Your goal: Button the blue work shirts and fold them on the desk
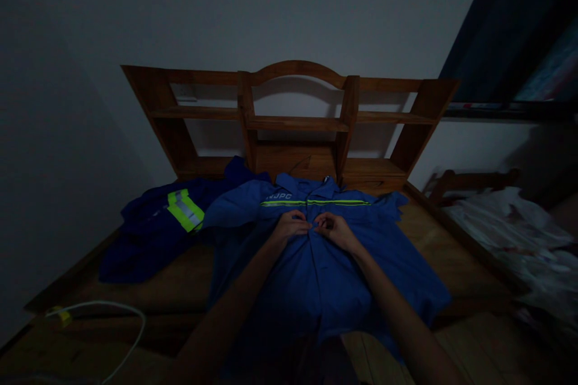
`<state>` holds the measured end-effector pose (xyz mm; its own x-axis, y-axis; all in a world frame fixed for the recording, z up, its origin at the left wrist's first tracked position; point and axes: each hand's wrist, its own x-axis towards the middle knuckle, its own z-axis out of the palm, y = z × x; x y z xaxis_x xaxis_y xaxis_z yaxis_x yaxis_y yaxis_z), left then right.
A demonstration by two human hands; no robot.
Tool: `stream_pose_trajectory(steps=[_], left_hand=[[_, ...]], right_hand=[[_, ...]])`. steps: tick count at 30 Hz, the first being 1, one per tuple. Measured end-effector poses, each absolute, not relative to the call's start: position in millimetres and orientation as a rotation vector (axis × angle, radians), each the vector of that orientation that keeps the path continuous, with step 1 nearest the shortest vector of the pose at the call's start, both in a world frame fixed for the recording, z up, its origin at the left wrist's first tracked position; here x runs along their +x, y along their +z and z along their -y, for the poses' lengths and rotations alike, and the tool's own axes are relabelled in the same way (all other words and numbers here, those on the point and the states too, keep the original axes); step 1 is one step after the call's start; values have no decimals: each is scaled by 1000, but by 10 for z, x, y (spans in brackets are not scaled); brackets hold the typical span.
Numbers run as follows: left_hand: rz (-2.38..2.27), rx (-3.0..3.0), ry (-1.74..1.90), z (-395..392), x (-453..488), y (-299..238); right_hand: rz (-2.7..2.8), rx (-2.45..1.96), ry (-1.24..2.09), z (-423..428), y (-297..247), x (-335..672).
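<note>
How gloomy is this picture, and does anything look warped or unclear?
In the head view: dim overall, with deep shadow along the lower edge; the yellow-green patch stands out brightly; the wooden shelf unit splays outward toward its top, probably lens distortion; the fingers on the blue shirt are murky, their fine detail lost.

Blue shirt (293, 289), yellow-green chest stripe (345, 202); darker blue garment (139, 246), yellow-and-silver band (185, 209)

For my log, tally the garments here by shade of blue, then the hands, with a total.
Lighter blue: 1 (shirt)
Darker blue: 1 (garment with reflective band)
Hands: 2 (left hand, right hand)
Total: 4
</note>
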<state>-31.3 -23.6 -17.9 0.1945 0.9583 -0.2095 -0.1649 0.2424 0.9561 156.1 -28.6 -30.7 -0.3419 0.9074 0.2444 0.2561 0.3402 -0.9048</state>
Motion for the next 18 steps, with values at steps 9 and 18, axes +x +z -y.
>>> stream_pose_trajectory(steps=[9,18], left_hand=[[-1021,1015,998,214,-310,-231],[-961,1046,979,223,-334,-208]], right_hand=[[1831,-1125,909,268,-368,1571],[1974,-1151,706,446,-143,1541]])
